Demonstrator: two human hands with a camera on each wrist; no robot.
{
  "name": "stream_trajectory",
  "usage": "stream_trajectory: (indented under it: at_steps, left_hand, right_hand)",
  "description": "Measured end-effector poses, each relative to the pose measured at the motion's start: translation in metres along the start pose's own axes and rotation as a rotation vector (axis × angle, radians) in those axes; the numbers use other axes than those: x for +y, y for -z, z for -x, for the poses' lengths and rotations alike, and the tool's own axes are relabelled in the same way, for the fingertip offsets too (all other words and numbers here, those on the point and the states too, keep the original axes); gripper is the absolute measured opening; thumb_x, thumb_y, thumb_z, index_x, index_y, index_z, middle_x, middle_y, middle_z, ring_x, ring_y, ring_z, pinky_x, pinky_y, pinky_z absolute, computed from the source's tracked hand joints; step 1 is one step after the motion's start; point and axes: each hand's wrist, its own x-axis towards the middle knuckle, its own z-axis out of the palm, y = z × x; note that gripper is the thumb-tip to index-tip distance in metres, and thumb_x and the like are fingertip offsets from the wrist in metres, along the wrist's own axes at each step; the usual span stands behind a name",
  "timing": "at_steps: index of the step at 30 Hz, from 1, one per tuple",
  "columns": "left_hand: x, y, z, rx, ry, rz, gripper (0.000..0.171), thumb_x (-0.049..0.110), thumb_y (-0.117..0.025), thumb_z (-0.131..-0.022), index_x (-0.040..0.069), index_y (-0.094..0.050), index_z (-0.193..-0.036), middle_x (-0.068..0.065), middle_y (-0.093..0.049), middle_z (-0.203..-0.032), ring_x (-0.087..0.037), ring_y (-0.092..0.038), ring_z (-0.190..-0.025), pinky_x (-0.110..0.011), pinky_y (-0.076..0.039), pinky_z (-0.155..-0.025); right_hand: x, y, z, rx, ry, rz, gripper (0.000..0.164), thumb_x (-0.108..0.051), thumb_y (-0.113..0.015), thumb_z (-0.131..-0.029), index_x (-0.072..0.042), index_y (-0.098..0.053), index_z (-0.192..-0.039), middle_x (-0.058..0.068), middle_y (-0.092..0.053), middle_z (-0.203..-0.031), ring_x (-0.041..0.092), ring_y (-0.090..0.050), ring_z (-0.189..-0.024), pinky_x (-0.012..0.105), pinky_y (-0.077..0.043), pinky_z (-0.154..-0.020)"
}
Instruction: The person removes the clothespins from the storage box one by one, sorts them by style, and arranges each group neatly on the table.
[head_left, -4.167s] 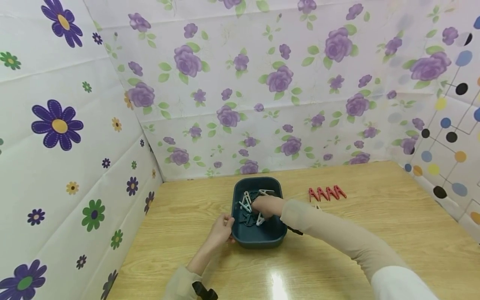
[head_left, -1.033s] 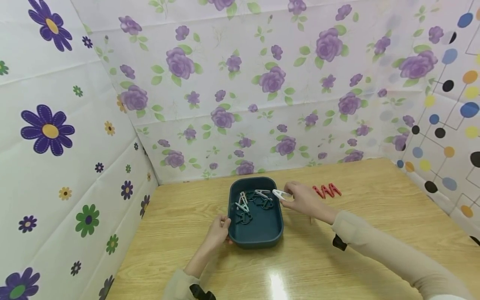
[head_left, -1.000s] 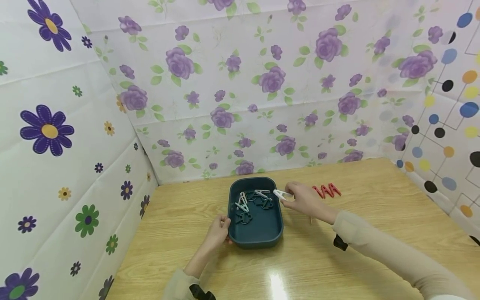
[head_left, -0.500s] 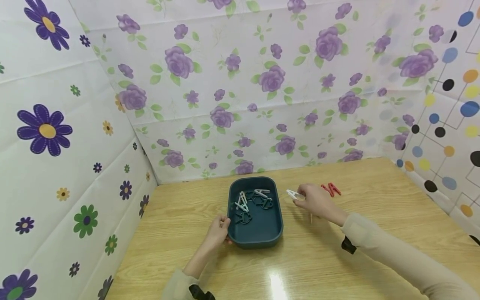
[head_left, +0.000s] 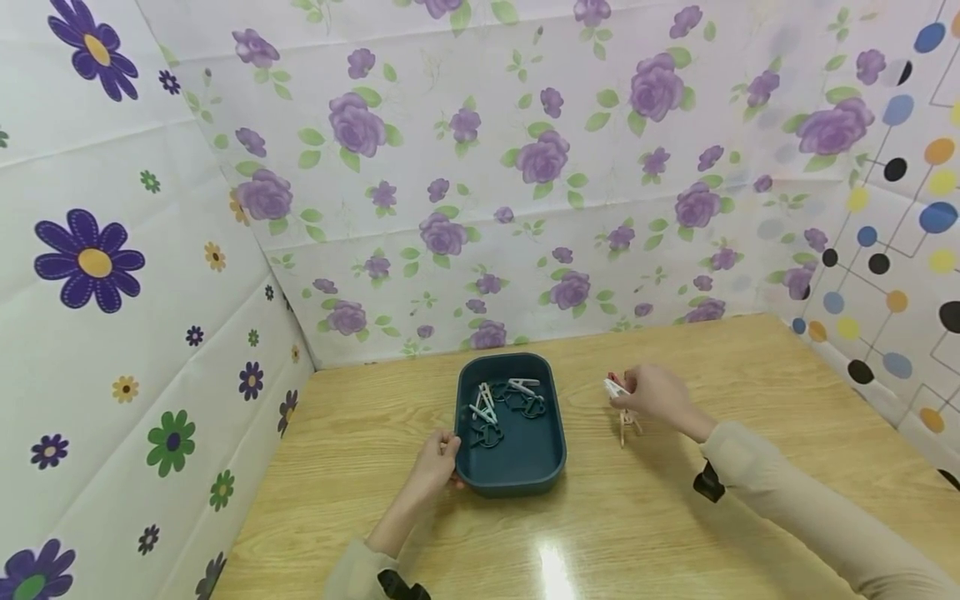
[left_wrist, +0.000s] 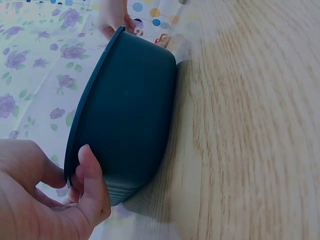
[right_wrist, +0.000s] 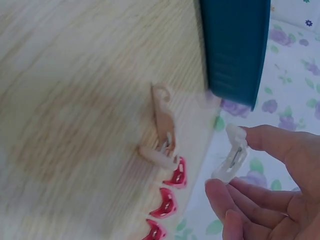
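A dark teal plastic bin (head_left: 517,458) stands on the table, and my left hand (head_left: 437,460) grips its left rim between thumb and fingers. My right hand (head_left: 662,395) is to the right of the bin, pinching a white clothespin (right_wrist: 231,156) between thumb and fingertips above the table. Below that hand a beige clothespin (right_wrist: 164,120) rests on the wood. Past it lies a row of red clothespins (right_wrist: 166,202), mostly hidden behind the right hand in the head view. Inside the bin are several pale clothespins (head_left: 483,404) and dark green clips (head_left: 487,436).
The light wood table (head_left: 360,417) runs up to a wall covered in flowered sheeting (head_left: 420,150). A side sheet with large daisies (head_left: 97,375) borders the left, and a dotted sheet (head_left: 892,250) borders the right.
My right hand has come out of the bin with the white clothespin and moved right, over toward the red clothespins. The beige clothespin shows more now. My left hand stays on the rim.
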Motion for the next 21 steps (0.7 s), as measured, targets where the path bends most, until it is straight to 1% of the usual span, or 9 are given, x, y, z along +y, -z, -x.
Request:
stream_trajectory:
  at_steps: [2, 4, 6, 8, 10, 16, 21]
  left_hand:
    - [0.000, 0.000, 0.000, 0.002, -0.006, 0.001, 0.024, 0.016, -0.038, -0.105, -0.006, -0.043, -0.114, -0.012, -0.057, -0.082, -0.012, -0.054, -0.055, -0.030, -0.055, -0.055]
    - [0.000, 0.000, 0.001, 0.003, -0.017, 0.008, 0.024, 0.016, -0.038, -0.105, -0.005, -0.044, -0.113, -0.011, -0.056, -0.081, -0.012, -0.054, -0.054, -0.030, -0.055, -0.055]
    - [-0.001, 0.000, 0.001, -0.002, -0.026, 0.016, 0.023, 0.017, -0.039, -0.105, -0.005, -0.044, -0.111, -0.010, -0.055, -0.081, -0.012, -0.054, -0.054, -0.029, -0.055, -0.054]
    - [-0.001, 0.000, 0.001, -0.002, -0.032, 0.021, 0.023, 0.018, -0.039, -0.105, -0.005, -0.044, -0.110, -0.009, -0.054, -0.080, -0.011, -0.054, -0.053, -0.027, -0.055, -0.052]
    - [-0.001, 0.000, 0.000, 0.001, -0.020, 0.025, 0.023, 0.018, -0.039, -0.105, -0.004, -0.044, -0.110, -0.008, -0.054, -0.079, -0.011, -0.054, -0.053, -0.026, -0.055, -0.052]
    - [-0.001, -0.002, 0.000, 0.010, 0.013, 0.012, 0.025, 0.018, -0.037, -0.106, -0.004, -0.043, -0.116, -0.010, -0.055, -0.083, -0.013, -0.053, -0.054, -0.029, -0.055, -0.054]
    - [0.000, -0.001, 0.000, 0.003, 0.009, 0.007, 0.028, 0.018, -0.036, -0.106, -0.006, -0.042, -0.120, -0.012, -0.055, -0.086, -0.013, -0.053, -0.055, -0.030, -0.055, -0.055]
  right_hand:
    - [0.002, 0.000, 0.001, -0.019, -0.022, 0.005, 0.046, -0.031, -0.078, -0.079, -0.017, -0.042, -0.053, -0.008, -0.032, -0.047, 0.008, -0.024, -0.045, 0.021, -0.018, -0.042]
    - [0.006, -0.001, 0.002, -0.040, -0.050, 0.019, 0.054, -0.032, -0.079, -0.078, -0.019, -0.034, -0.051, -0.009, -0.022, -0.046, 0.007, -0.017, -0.045, 0.020, -0.014, -0.042]
    - [0.010, -0.002, 0.003, -0.062, -0.076, 0.045, 0.056, -0.033, -0.079, -0.078, -0.020, -0.032, -0.050, -0.009, -0.019, -0.046, 0.007, -0.014, -0.046, 0.021, -0.013, -0.042]
    - [0.014, -0.002, 0.003, -0.084, -0.093, 0.084, 0.055, -0.034, -0.078, -0.078, -0.020, -0.033, -0.051, -0.009, -0.020, -0.047, 0.007, -0.016, -0.047, 0.021, -0.014, -0.043]
    - [0.018, -0.002, 0.004, -0.097, -0.097, 0.112, 0.053, -0.033, -0.077, -0.079, -0.019, -0.034, -0.052, -0.008, -0.022, -0.048, 0.007, -0.017, -0.047, 0.021, -0.015, -0.044]
    - [0.023, -0.001, 0.008, -0.123, -0.135, 0.128, 0.050, -0.028, -0.076, -0.080, -0.018, -0.035, -0.052, -0.008, -0.023, -0.050, 0.006, -0.020, -0.048, 0.020, -0.017, -0.043]
    - [0.026, -0.002, 0.010, -0.158, -0.157, 0.190, 0.042, -0.026, -0.072, -0.082, -0.017, -0.041, -0.055, -0.007, -0.028, -0.052, 0.008, -0.025, -0.049, 0.021, -0.019, -0.045]
